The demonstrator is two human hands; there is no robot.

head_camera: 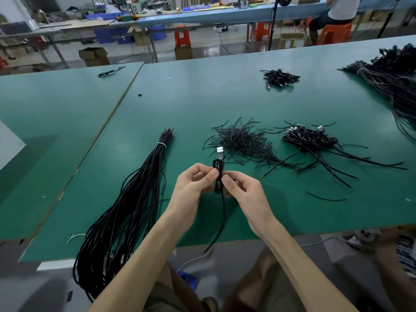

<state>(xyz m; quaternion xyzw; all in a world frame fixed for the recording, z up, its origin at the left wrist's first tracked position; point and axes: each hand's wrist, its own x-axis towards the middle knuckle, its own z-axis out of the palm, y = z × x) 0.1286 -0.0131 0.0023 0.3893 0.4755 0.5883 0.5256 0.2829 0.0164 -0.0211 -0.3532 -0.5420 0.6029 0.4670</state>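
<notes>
A thin black USB cable (pixel 218 167), folded into a small coil, is held upright between both hands above the green table (pixel 202 100). Its silver plug (pixel 220 151) sticks up above the coil, and its loose tail hangs down past the table's front edge. My left hand (pixel 194 183) pinches the coil from the left with thumb and fingers. My right hand (pixel 242 188) pinches it from the right, thumb against the coil.
A long tied bundle of black cables (pixel 135 199) lies to the left and droops over the front edge. A heap of short black ties (pixel 243 140) sits just behind the hands. Coiled cables (pixel 308 137) lie to the right, another small pile (pixel 280 77) farther back, a big bundle (pixel 396 82) far right.
</notes>
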